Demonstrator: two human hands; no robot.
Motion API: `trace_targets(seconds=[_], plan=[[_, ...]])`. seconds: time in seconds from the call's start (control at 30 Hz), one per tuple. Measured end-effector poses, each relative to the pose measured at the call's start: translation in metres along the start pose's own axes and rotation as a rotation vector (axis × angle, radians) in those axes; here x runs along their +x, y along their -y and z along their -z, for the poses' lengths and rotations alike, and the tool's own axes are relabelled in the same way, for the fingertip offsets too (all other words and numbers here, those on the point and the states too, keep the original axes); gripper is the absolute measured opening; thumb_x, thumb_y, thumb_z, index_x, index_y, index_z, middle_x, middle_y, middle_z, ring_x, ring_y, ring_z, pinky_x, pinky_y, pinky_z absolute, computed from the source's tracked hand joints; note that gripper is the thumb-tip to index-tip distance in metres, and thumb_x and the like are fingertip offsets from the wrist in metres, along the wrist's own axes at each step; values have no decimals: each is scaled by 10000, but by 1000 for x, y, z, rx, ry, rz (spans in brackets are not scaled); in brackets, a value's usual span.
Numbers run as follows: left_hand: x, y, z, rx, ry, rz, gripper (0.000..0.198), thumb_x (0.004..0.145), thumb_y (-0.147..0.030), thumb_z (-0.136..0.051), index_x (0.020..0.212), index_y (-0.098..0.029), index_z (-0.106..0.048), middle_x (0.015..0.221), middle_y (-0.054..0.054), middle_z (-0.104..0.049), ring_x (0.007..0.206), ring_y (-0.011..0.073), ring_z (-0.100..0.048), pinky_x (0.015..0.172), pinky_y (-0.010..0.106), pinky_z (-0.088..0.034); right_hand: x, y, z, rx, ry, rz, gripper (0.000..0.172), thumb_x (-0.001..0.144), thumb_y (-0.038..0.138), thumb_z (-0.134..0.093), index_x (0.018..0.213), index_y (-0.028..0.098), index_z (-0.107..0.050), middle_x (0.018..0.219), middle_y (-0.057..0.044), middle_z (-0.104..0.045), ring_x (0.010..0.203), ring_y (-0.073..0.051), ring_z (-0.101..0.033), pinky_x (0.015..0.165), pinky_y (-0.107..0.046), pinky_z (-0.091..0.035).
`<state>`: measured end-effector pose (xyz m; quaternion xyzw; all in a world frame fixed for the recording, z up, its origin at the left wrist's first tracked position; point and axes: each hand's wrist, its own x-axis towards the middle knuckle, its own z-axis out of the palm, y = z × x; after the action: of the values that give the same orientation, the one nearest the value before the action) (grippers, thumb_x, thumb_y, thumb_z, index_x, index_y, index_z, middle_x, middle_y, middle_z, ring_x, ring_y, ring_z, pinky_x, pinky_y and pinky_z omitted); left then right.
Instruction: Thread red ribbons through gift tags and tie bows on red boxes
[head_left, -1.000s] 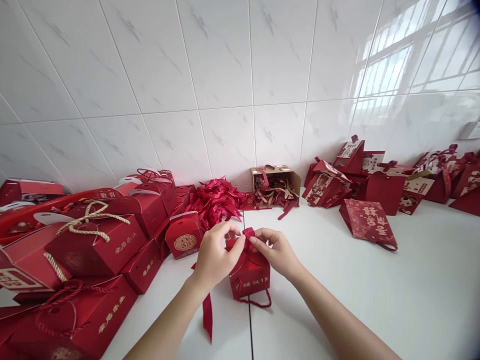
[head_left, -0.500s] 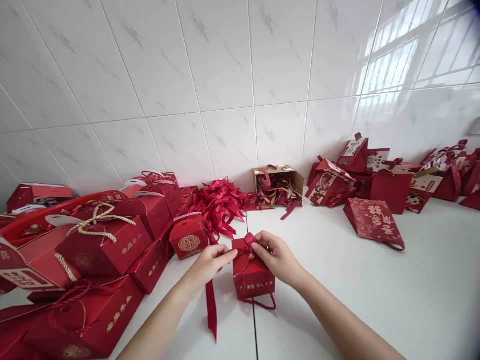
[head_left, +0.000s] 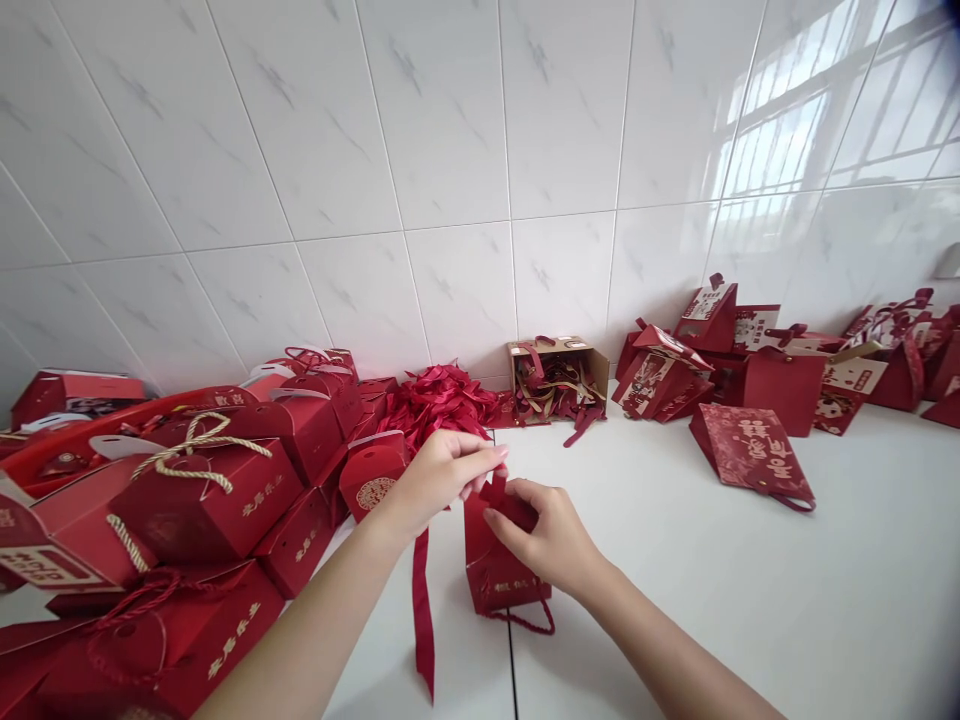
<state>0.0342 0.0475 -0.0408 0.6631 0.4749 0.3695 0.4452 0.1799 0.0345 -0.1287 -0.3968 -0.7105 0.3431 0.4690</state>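
Note:
A small red gift box [head_left: 491, 570] with gold lettering stands on the white table, a red cord handle [head_left: 525, 625] hanging at its front. Above its top, my left hand [head_left: 450, 475] is closed in a pinch on a short red ribbon end [head_left: 495, 487]. My right hand [head_left: 546, 530] is closed on the upper right of the box, thumb in front; its fingers partly cover the top, so any knot there is hidden. A long red ribbon tail [head_left: 424, 620] hangs down left of the box.
Red gift boxes [head_left: 210, 490] are stacked at the left. At the wall lie a heap of red ribbons [head_left: 442, 395] and an open carton [head_left: 596, 375] of ribbon pieces. Several red paper bags [head_left: 780, 385] stand at the right, one bag [head_left: 754, 450] lying nearer.
My left hand has moved up and right over the box top, drawing the ribbon end upward. My right hand has shifted slightly down, its thumb now at the box's upper front.

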Motion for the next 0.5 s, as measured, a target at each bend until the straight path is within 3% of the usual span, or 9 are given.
trace_targets(seconds=[0.07,0.17,0.27,0.37,0.5], plan=[[9,-2,-3,-25,-10,-62,303,776,-471,-687,854,-180,-719,723,16,-648,683,130,-576,627,230,-435,0,-3,-1,15,-36,-24,277,842,363,-565,631,199,-492,574,12,-541,536,-127,-426,537,-260,-338],[13,7,-3,-26,-60,-116,386,811,-496,-649,1096,-237,-683,1042,42,-694,1012,181,-608,835,256,-461,2,-9,-2,63,-61,-46,363,891,417,-491,604,211,-407,592,-12,-581,556,-138,-468,551,-265,-357],[5,28,1,23,-94,-99,386,813,-529,-634,988,-193,-713,1011,70,-715,1003,218,-622,850,300,-467,3,-13,-1,101,-50,-44,377,902,443,-459,611,210,-406,618,-15,-578,576,-139,-467,553,-263,-358],[-5,51,5,70,-110,-78,336,766,-491,-698,848,-166,-731,906,81,-736,952,245,-651,831,326,-478,4,-14,0,118,-62,-48,404,878,467,-481,584,211,-374,588,9,-460,570,-129,-385,541,-266,-315],[-11,70,3,102,-155,-104,246,775,-411,-707,795,-166,-714,851,64,-728,871,215,-650,793,308,-477,3,-13,0,136,-81,-85,414,855,488,-505,577,211,-372,579,28,-370,563,-121,-327,527,-266,-287]])
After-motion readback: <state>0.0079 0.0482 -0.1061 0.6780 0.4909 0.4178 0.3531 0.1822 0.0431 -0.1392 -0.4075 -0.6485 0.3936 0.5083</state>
